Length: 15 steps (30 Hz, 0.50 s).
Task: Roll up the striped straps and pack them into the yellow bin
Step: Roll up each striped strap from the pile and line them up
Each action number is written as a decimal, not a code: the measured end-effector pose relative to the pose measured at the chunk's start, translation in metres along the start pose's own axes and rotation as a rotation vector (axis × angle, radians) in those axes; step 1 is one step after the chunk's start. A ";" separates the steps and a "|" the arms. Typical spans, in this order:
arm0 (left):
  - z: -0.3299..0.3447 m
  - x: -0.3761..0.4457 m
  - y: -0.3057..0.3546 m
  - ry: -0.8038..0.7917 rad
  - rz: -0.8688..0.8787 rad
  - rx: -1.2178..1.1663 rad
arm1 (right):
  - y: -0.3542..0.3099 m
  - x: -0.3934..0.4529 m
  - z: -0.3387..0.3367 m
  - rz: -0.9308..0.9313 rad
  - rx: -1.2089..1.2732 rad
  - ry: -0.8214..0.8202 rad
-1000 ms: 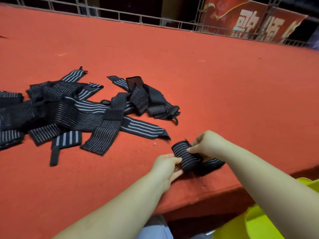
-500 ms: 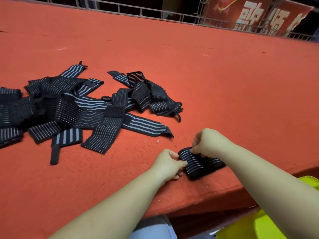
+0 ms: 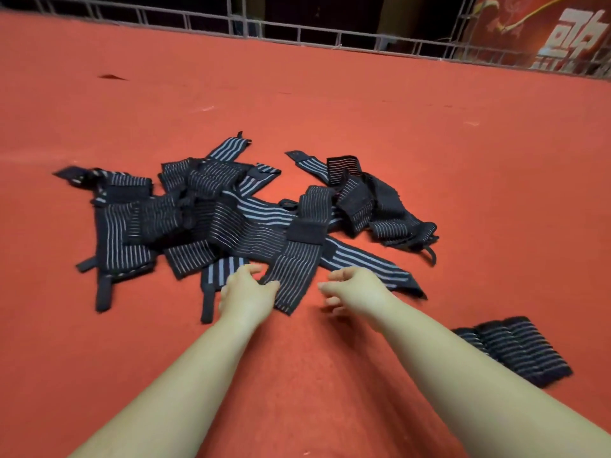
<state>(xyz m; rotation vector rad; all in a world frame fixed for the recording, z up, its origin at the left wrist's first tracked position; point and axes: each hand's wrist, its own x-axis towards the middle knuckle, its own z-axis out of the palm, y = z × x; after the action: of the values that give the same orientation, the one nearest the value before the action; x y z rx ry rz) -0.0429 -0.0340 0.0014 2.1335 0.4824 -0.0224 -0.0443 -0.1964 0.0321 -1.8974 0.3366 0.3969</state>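
Note:
A loose pile of black straps with pale stripes (image 3: 231, 223) lies on the red carpeted surface (image 3: 429, 160). One flat strap (image 3: 297, 262) sticks out toward me from the pile. My left hand (image 3: 248, 292) is at that strap's near left corner, with finger and thumb spread on either side of the edge. My right hand (image 3: 352, 289) hovers just right of the same strap, its fingers loosely curled and holding nothing. Rolled straps (image 3: 515, 348) lie side by side at the right, behind my right forearm. The yellow bin is out of view.
A metal rail (image 3: 330, 34) runs along the far edge of the carpet. A red banner (image 3: 545, 31) hangs at the back right. Bare carpet lies between the pile and the rolled straps.
Both hands have let go of the rolled strap at the carpet's near edge and moved left to the pile. The view has swung left, so the yellow bin has left the frame.

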 end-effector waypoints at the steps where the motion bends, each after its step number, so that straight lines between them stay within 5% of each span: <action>1: -0.005 0.004 -0.005 -0.022 -0.009 -0.014 | -0.001 0.006 0.010 0.030 0.073 -0.003; 9: -0.019 0.024 -0.012 -0.230 0.080 -0.110 | -0.020 0.020 0.050 0.217 0.297 0.001; 15: -0.028 0.013 -0.010 -0.284 0.031 -0.562 | -0.030 -0.001 0.056 0.138 0.451 -0.076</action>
<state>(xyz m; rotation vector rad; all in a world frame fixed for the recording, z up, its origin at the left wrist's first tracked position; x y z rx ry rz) -0.0391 -0.0029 0.0072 1.5538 0.2479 -0.1526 -0.0393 -0.1333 0.0390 -1.4202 0.4653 0.4428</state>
